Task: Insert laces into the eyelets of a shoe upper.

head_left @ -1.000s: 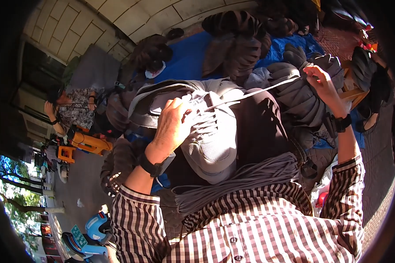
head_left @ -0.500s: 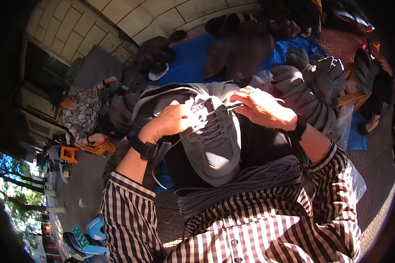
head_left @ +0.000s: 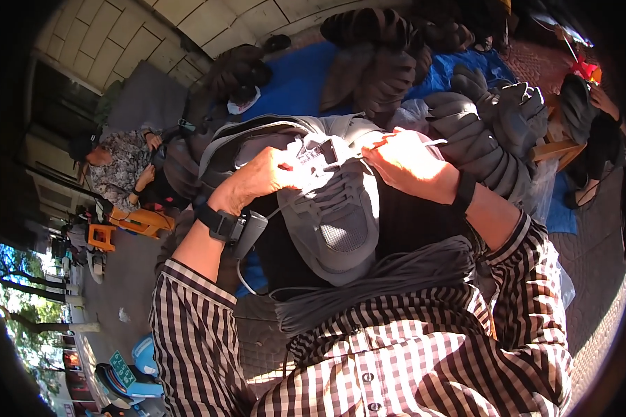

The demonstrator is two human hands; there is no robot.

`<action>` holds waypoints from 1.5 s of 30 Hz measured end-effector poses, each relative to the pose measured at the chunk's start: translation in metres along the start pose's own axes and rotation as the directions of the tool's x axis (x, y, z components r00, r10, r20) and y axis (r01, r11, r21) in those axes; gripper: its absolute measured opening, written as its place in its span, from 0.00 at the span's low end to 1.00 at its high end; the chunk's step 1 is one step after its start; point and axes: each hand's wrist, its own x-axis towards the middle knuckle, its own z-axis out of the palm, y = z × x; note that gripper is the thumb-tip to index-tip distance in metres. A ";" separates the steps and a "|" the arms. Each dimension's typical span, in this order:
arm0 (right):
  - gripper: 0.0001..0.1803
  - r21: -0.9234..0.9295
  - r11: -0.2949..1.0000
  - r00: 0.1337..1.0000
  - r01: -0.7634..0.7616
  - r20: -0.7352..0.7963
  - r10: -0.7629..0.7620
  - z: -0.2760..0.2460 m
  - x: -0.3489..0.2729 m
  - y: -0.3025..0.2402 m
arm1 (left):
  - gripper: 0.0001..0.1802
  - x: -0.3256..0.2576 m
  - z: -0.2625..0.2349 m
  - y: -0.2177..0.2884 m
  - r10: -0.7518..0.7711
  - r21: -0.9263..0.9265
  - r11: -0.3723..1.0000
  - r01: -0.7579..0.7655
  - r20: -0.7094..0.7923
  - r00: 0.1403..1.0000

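A grey lace-up sneaker [head_left: 334,222] rests in front of me, toe toward my body. My left hand [head_left: 264,177] is closed with its fingertips at the sneaker's tongue [head_left: 313,161], which is brightly lit. At the other side of the opening, my right hand [head_left: 410,167] is closed on a shoelace, and a pale lace end [head_left: 435,142] sticks out beyond its fingers. Grey lacing crosses the upper below both hands. Another grey shoe upper [head_left: 236,142] lies behind the sneaker, partly covered by my left hand. A bundle of grey laces [head_left: 375,285] lies across my lap.
Stacks of grey shoes [head_left: 480,149] stand at the right, and darker shoes [head_left: 368,76] at the back on a blue sheet [head_left: 292,80]. A person in a patterned top [head_left: 122,167] sits at the left near orange stools [head_left: 140,222]. Another person's hand [head_left: 605,101] shows far right.
A dark tip at my right fingers no longer shows; a pale lace end now extends past that hand. My left hand stays at the tongue. The person at the left has lowered a raised arm.
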 end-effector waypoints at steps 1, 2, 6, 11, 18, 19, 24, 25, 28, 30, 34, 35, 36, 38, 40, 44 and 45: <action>0.16 0.185 0.972 0.986 -0.144 0.107 0.126 -0.002 0.006 0.001 | 0.09 0.002 -0.001 -0.003 0.155 0.123 0.980 -0.154 0.006 0.988; 0.19 0.341 0.889 0.942 -0.305 0.242 0.231 -0.004 0.011 0.002 | 0.09 0.009 0.001 -0.006 0.308 0.237 0.921 -0.308 0.038 0.951; 0.16 0.333 0.859 0.921 -0.389 0.107 0.376 0.014 0.038 0.023 | 0.10 0.017 0.012 0.010 0.003 0.162 0.987 0.003 -0.042 0.999; 0.14 0.407 0.865 0.899 -0.292 -0.190 0.393 0.013 0.072 0.033 | 0.13 0.018 0.022 0.012 -0.087 0.387 0.899 0.208 -0.306 0.948; 0.13 0.243 0.825 0.857 -0.510 0.068 0.510 0.012 -0.033 0.016 | 0.11 0.014 0.023 0.000 0.016 0.169 0.985 0.033 -0.280 0.960; 0.10 0.219 0.811 0.839 -0.543 0.104 0.534 0.010 -0.044 0.016 | 0.12 0.013 0.020 -0.001 -0.008 0.143 0.989 0.047 -0.266 0.964; 0.08 0.288 0.766 0.809 -0.576 0.064 0.584 -0.011 -0.072 0.030 | 0.13 0.009 0.023 -0.001 -0.020 0.191 0.978 0.081 -0.303 0.953; 0.10 0.311 0.769 0.804 -0.559 -0.023 0.594 -0.015 -0.074 0.031 | 0.14 0.008 0.025 -0.007 -0.070 0.103 0.988 0.111 -0.339 0.938; 0.09 0.330 0.753 0.793 -0.569 -0.022 0.609 -0.032 -0.069 0.034 | 0.15 0.004 0.027 -0.007 -0.113 0.150 0.972 0.183 -0.383 0.917; 0.09 0.259 0.722 0.752 -0.642 0.030 0.658 -0.026 -0.082 0.029 | 0.17 0.008 0.033 -0.002 0.017 0.362 0.921 0.145 -0.408 0.913; 0.10 0.209 0.692 0.714 -0.691 0.344 0.609 -0.014 -0.125 0.018 | 0.16 -0.008 0.035 0.006 0.102 0.331 0.940 0.084 -0.506 0.856; 0.10 0.216 0.672 0.696 -0.708 0.373 0.613 -0.015 -0.135 0.017 | 0.14 -0.015 0.037 0.005 0.113 0.262 0.963 0.061 -0.600 0.792; 0.10 0.221 0.651 0.676 -0.726 0.405 0.616 -0.018 -0.142 0.016 | 0.13 -0.022 0.040 0.004 0.113 0.194 0.981 0.030 -0.685 0.720; 0.11 0.266 0.637 0.689 -0.724 0.323 0.648 -0.026 -0.150 0.016 | 0.10 -0.040 0.046 -0.002 -0.006 0.077 0.994 0.078 -0.674 0.739; 0.12 0.330 0.634 0.710 -0.700 0.224 0.667 -0.033 -0.141 0.021 | 0.09 -0.057 0.054 -0.024 -0.036 0.028 0.998 0.063 -0.563 0.826; 0.19 0.450 0.575 0.715 -0.684 0.258 0.649 -0.056 -0.100 0.035 | 0.08 -0.067 0.052 -0.028 -0.119 -0.019 0.992 0.124 -0.461 0.879; 0.19 0.571 0.549 0.742 -0.610 0.171 0.648 -0.061 -0.084 0.036 | 0.08 -0.069 0.050 -0.029 -0.113 -0.022 0.993 0.116 -0.463 0.879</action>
